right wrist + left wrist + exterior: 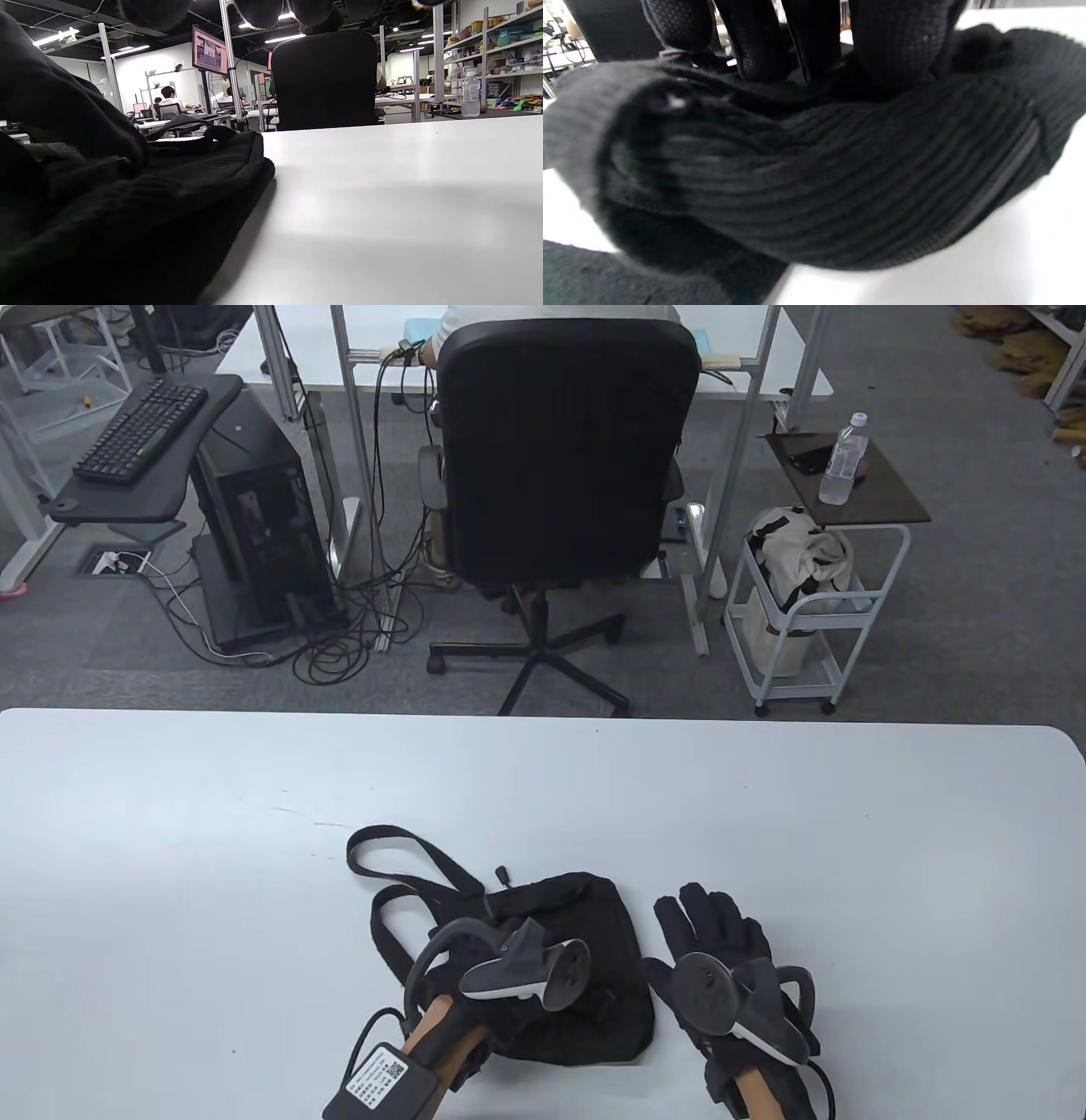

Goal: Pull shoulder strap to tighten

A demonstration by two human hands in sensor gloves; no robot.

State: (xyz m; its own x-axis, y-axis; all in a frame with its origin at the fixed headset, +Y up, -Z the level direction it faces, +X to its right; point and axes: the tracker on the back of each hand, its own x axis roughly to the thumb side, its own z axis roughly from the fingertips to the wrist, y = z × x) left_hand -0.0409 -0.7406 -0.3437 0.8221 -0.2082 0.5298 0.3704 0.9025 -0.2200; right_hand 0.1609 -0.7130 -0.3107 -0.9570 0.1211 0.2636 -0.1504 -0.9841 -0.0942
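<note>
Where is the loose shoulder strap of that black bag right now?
In the table view, the shoulder strap loops out flat on the white table, off the black bag's far-left corner, just beyond the left hand.

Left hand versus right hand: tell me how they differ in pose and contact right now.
The left hand sits on the black bag, its fingers down in the fabric; the right hand lies on the white table beside the bag. The right hand's fingers are straight and spread; how far the left's curl is hidden. Both wear black gloves with a tracker.
</note>
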